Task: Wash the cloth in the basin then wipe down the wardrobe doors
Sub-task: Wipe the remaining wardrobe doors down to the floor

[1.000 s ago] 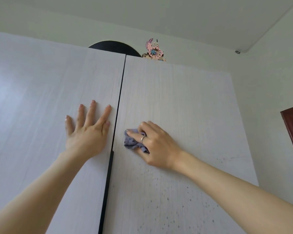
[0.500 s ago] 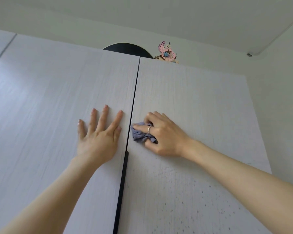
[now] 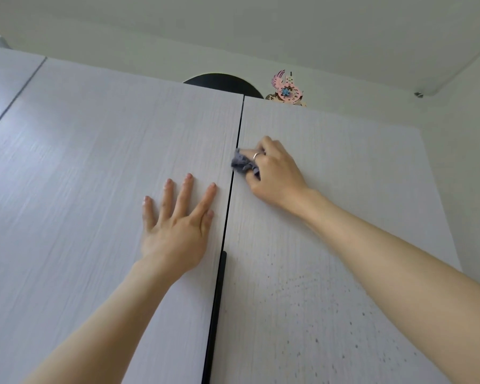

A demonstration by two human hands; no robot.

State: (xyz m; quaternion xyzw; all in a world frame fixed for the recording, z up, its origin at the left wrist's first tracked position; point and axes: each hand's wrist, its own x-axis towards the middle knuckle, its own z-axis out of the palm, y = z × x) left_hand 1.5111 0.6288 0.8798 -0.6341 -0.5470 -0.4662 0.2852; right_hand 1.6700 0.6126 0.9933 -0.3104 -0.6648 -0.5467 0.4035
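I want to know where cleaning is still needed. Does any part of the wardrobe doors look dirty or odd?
Yes. Small dark specks are scattered over the lower part of the right door, below the right hand gripping the cloth. The left door looks clean.

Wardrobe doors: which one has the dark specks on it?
The right door, the one the cloth is on; specks dot its lower part. The left door looks clean.

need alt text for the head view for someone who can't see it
The right hand presses a bunched grey cloth against the right wardrobe door, right at the dark gap between the doors. The left hand lies flat, fingers spread, on the left door. Dark specks dot the right door lower down.
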